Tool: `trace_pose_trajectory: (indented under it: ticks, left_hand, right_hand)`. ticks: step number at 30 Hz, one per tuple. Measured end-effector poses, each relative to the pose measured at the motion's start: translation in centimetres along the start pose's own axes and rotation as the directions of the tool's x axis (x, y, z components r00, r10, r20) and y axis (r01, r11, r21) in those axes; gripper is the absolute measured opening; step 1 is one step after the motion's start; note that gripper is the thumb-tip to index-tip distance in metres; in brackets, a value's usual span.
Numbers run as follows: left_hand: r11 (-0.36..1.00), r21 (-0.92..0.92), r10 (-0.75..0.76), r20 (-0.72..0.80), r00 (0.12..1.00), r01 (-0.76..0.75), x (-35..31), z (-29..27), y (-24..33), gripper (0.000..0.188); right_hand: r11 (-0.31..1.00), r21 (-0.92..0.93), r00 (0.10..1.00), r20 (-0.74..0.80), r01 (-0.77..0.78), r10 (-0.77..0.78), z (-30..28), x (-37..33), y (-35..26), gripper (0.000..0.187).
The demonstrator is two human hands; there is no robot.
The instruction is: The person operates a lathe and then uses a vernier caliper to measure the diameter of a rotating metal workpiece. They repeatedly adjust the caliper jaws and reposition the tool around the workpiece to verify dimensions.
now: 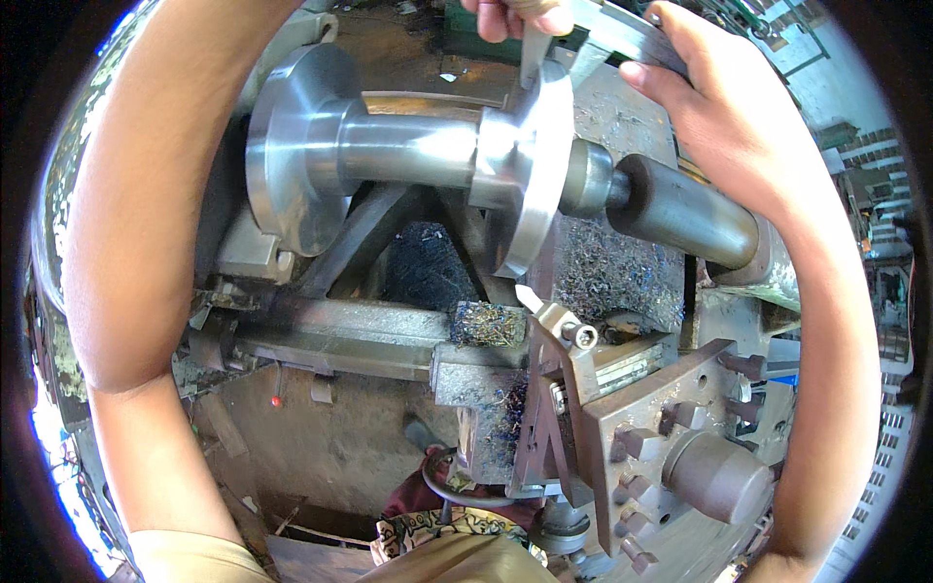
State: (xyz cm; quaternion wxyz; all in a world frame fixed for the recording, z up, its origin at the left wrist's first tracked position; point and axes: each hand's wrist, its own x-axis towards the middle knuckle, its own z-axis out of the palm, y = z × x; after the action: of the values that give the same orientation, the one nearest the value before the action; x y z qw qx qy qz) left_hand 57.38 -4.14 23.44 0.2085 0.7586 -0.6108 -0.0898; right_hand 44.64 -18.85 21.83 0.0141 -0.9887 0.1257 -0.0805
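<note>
A shiny turned metal shaft with two wide flanges (pixel 413 151) is mounted level in a lathe. My left hand (pixel 520 14) comes over the top at the upper edge, its fingers closed on the jaw end of a steel vernier caliper (pixel 622 37). The rest of that hand lies outside the picture. My right hand (pixel 714 92) grips the caliper's beam between thumb and fingers. One caliper jaw reaches down to the upper rim of the right flange; whether it touches is hard to tell.
A tailstock quill (pixel 685 209) with its centre supports the shaft's right end. Below the right flange, a cutting tool (pixel 530 299) points up from the bolted tool post (pixel 680 447). Metal chips (pixel 622 267) cover the carriage. A curved handle (pixel 447 486) stands near my body.
</note>
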Motion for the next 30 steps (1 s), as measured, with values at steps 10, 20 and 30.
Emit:
trace_pose_trajectory:
  ticks: [10,20,30]
  left_hand:
    - [0.999,0.030,0.017,-0.020,1.000,-0.017,-0.6,-0.1,0.2,0.028]
    - [0.999,-0.016,-0.041,0.041,0.998,0.042,-0.3,-0.6,0.5,0.027]
    - [0.987,-0.112,-0.104,0.130,0.986,0.119,0.1,-1.4,1.2,0.028]
  right_hand:
    - [0.977,-0.006,0.971,-0.105,0.214,-0.214,0.6,-1.2,1.0,0.021]
    - [0.967,0.012,0.960,-0.122,0.256,-0.253,2.5,0.1,3.3,0.028]
    - [0.970,-0.005,0.959,-0.152,0.242,-0.240,2.4,0.0,3.0,0.037]
